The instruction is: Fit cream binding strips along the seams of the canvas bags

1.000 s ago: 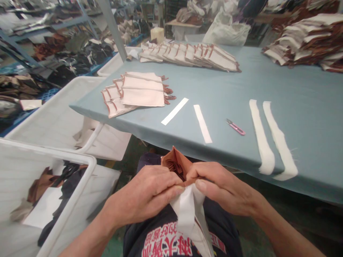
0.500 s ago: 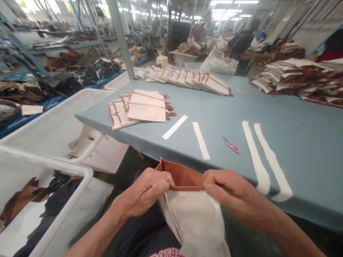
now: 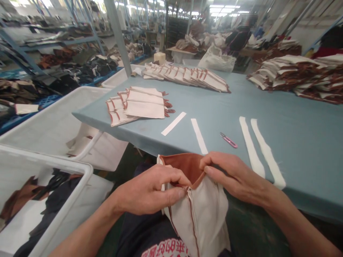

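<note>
A cream cloth bag (image 3: 203, 214) with a brown lining and brown seam hangs over my lap, its mouth held apart. My left hand (image 3: 150, 191) is closed on the near left edge of the mouth. My right hand (image 3: 230, 175) pinches the right edge. Both hands sit just below the front edge of the blue-grey table (image 3: 294, 142). The brown lining (image 3: 187, 166) shows between them.
On the table lie two white strips (image 3: 199, 131), pink thread snips (image 3: 228, 140), two long white fleece pieces (image 3: 257, 150), a small stack of finished bags (image 3: 139, 103), a fanned row (image 3: 187, 75) and a big pile (image 3: 297, 76). White bins (image 3: 66, 164) stand at my left.
The bunched bag has been pulled apart at the mouth and turned, so the brown lining now shows wide. My hands moved slightly up toward the table edge.
</note>
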Available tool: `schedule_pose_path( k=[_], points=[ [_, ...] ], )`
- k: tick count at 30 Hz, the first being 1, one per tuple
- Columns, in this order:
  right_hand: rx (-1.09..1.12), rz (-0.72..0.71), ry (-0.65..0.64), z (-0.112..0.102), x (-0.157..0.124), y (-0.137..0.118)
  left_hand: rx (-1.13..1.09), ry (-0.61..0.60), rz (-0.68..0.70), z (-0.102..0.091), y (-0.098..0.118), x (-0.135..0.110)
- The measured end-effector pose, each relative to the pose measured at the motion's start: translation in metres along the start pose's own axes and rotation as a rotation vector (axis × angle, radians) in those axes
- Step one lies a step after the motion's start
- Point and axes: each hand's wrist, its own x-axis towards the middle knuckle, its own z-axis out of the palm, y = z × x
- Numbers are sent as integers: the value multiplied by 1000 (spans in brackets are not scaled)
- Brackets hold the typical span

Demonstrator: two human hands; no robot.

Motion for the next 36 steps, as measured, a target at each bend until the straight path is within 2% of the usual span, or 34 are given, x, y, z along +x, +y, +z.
schedule_pose_path(
  k=[3, 5, 11, 17, 22, 28, 32, 36],
  points=[
    [7, -212, 54, -1, 4, -17, 59, -48, 5, -8, 9, 4],
    [15, -285, 80, 3, 6, -23, 78, -54, 19, -11, 13, 7],
    [84, -249, 88, 18, 8, -17, 70, -86, -40, -10, 12, 9],
    [192, -189, 12, 20, 6, -13, 71, -107, -44, -10, 6, 9],
    [171, -195, 44, 23, 5, -12, 113, -100, -14, -12, 4, 9],
    [80, -235, 164, 29, 6, -15, 66, -18, -55, -7, 2, 6],
    [-19, -348, 265, 27, 7, -22, 12, 5, -102, -4, 4, 5],
    [-217, -392, 237, 19, 7, -30, -84, 24, -207, -2, 6, 6]
  ],
)
